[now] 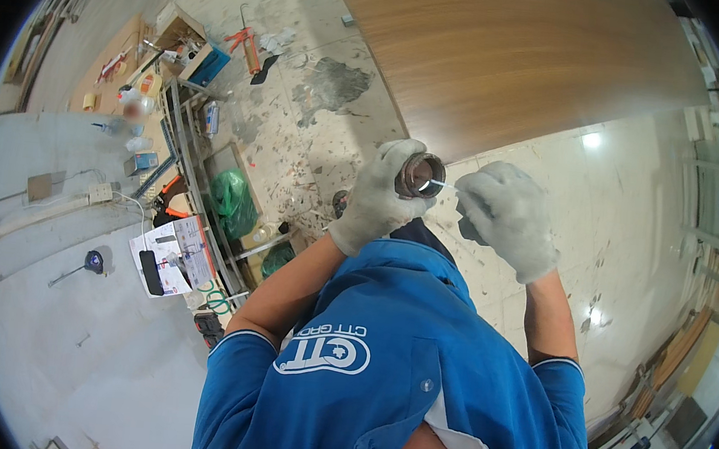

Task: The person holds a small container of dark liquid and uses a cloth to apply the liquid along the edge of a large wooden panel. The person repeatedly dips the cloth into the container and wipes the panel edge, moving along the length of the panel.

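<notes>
My left hand (376, 200), in a pale grey work glove, is closed around a small dark brown round container (406, 180). The container's open mouth is tilted up toward me, and something light shows inside it. On the other side my right hand (510, 216), gloved the same way, pinches a thin white stick (442, 184). The stick's far end reaches into the container's mouth; its tip is too small to make out. A dark grey patch shows below the right fingers, and I cannot tell whether it is part of the glove.
A large wood-grain panel (528, 51) lies just beyond my hands. To the left, a metal-framed bench (181, 128) holds bottles and a box of tools (189, 43). An orange caulking gun (245, 46) and a green plastic bag (232, 200) are nearby. Boards (675, 355) lean at the right.
</notes>
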Demonstrator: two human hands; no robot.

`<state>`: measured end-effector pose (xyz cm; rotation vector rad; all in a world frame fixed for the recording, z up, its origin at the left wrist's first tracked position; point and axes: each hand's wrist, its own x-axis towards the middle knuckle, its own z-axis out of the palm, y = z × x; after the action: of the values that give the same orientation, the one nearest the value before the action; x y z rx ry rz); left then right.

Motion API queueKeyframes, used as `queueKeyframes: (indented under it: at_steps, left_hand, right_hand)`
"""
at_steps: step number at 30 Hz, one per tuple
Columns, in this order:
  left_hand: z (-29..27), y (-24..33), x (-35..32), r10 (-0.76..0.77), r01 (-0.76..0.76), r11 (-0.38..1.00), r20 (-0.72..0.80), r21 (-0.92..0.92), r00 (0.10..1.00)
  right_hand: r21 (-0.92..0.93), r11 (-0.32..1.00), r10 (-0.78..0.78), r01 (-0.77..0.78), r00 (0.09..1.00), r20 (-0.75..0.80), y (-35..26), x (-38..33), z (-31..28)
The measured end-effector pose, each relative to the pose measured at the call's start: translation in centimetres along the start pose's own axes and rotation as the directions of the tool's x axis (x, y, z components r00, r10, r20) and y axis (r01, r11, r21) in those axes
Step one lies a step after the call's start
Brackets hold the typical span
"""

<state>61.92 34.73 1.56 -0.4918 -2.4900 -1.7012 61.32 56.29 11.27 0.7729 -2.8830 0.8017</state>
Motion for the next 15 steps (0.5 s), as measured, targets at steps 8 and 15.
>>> queueKeyframes:
  at_steps: [8, 15]
  left_hand:
    - [0.7, 0.6, 0.4, -0.048, 0.047, 0.999, 0.057, 0.018, 0.997]
    - [0.0, 0.7, -0.4, -0.198, 0.197, 0.98, 0.058, 0.019, 0.978]
  right_hand:
    - [0.197, 0.971, 0.141, -0.139, 0.99, 0.002, 1.3, -3.1, 1.7]
    - [0.534, 0.619, 0.61, -0.576, 0.781, 0.136, 4.7, -6.9, 3.6]
